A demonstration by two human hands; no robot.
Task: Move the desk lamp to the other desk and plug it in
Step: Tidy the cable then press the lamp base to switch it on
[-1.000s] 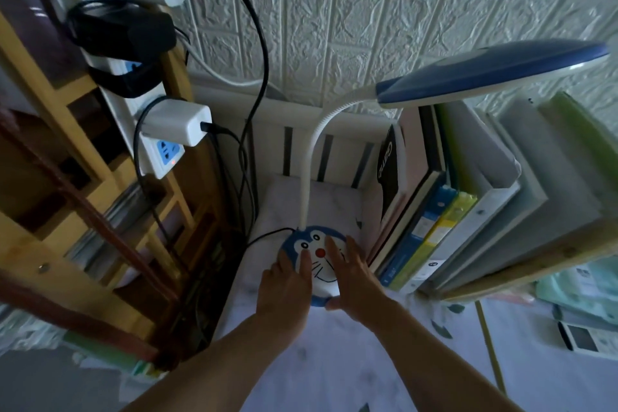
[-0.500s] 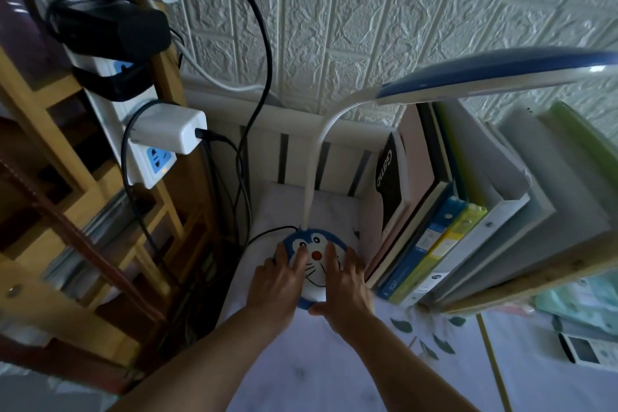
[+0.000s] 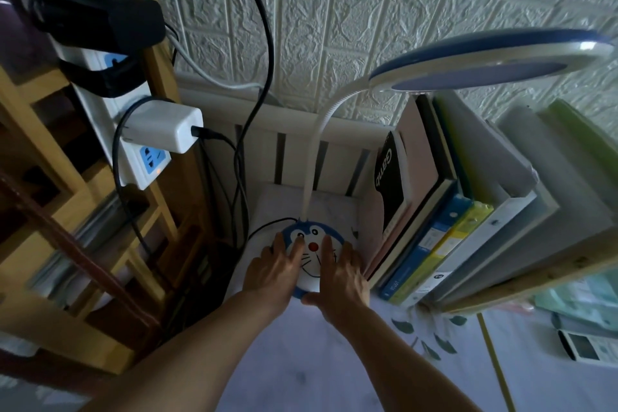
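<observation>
Both hands (image 3: 307, 274) as before, flat on lamp base (image 3: 312, 244).

The one clear piece of lettering is the white word "Gamb" on the black cover of a booklet (image 3: 389, 184), printed sideways so that it reads up the cover (any further letters run out of sight at the lower end). A small round black-and-white mark sits low on the spine of a white binder (image 3: 438, 276), but nothing in it can be made out. The blue binder (image 3: 422, 252) beside it carries a white spine label and pale characters near its foot, too blurred to read. The white device (image 3: 590, 349) at the far right shows a grey screen whose content is illegible.
</observation>
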